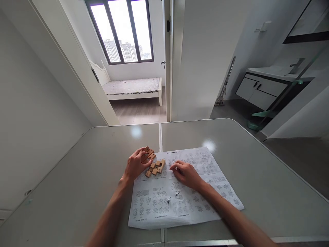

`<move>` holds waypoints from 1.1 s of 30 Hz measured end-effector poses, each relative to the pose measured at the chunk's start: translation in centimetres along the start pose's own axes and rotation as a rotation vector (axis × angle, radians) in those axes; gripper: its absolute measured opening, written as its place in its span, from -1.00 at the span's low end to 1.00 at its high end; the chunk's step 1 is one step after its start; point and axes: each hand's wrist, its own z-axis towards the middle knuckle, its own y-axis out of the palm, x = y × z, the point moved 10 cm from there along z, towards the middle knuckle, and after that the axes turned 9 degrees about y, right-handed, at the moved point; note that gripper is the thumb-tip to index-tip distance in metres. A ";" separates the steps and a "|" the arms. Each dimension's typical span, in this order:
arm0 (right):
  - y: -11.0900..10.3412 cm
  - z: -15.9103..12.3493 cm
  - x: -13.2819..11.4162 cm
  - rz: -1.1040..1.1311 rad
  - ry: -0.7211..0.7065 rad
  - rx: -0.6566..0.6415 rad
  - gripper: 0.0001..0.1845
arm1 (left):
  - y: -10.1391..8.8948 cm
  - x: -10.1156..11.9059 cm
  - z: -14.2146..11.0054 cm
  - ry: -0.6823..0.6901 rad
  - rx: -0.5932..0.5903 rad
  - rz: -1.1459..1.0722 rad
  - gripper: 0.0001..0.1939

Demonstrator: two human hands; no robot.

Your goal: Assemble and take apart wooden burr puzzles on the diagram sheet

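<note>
A printed instruction sheet (185, 202) with many small diagrams lies on the grey folding table (84, 178). Several notched wooden puzzle bars lie at its far left corner. My left hand (135, 166) has its fingers curled round a small bundle of wooden bars (148, 154). A second cluster of loose wooden bars (155, 167) lies just right of that hand on the sheet. My right hand (185, 173) rests knuckles-up on the paper, fingers curled down, a short gap right of the loose bars; whether it holds anything is hidden.
The table's centre seam (160, 137) runs away from me. Beyond the far edge a doorway opens onto a room with a bed (133, 87) and window. A bathroom cabinet (259, 91) and a mop stand at the right.
</note>
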 end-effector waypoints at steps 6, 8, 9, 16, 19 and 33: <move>0.0 0.0 0.1 0.006 0.002 0.002 -0.75 | -0.1 0.1 0.0 0.028 -0.009 0.019 -0.76; 0.0 0.0 0.1 0.006 0.003 -0.001 -0.75 | -0.1 0.2 0.0 0.039 -0.016 0.021 -0.75; 0.1 0.0 0.1 0.006 0.003 -0.002 -0.75 | -0.1 0.3 0.0 0.043 -0.018 0.023 -0.76; 0.3 0.0 0.4 0.009 0.007 -0.008 -0.74 | -0.3 0.7 0.1 0.049 -0.007 0.029 -0.81; 0.3 0.0 0.5 0.013 0.011 -0.011 -0.74 | -0.3 0.7 0.0 0.052 0.003 0.029 -0.81; 0.3 -0.1 0.6 0.021 0.019 -0.007 -0.75 | 0.0 0.5 0.0 0.070 -0.018 0.018 -0.84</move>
